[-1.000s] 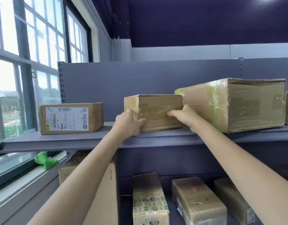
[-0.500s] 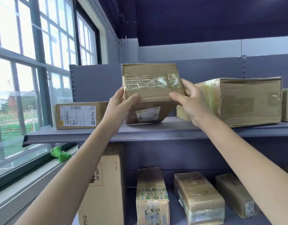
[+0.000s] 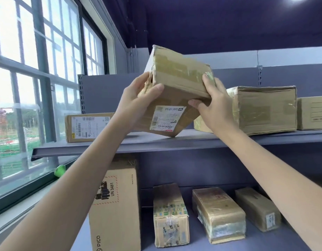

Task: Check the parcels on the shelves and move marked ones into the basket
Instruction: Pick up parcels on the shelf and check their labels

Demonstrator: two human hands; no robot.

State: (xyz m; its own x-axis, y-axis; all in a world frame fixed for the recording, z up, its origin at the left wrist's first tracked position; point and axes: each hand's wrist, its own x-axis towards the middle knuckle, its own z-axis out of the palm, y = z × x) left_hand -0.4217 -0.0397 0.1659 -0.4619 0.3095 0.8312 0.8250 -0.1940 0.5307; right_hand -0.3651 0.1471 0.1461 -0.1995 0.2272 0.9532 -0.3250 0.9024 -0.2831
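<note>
A taped brown cardboard parcel (image 3: 178,82) is held up in the air above the upper shelf (image 3: 156,142), tilted so its underside with a white shipping label (image 3: 165,118) faces me. My left hand (image 3: 138,100) grips its left end. Its right end is gripped by my right hand (image 3: 214,104). On the upper shelf stay a flat labelled parcel (image 3: 87,126) at the left, a large taped parcel (image 3: 263,109) at the right and another box (image 3: 312,113) at the far right. No basket is in view.
On the lower shelf stand a tall PICO box (image 3: 114,207) and three taped parcels (image 3: 171,214) (image 3: 218,212) (image 3: 258,207). A large window (image 3: 38,87) fills the left side, with a green object (image 3: 59,170) on its sill.
Both hands took the middle parcel from the upper shelf, lifted it and tipped it up; its labelled underside now faces me more fully.
</note>
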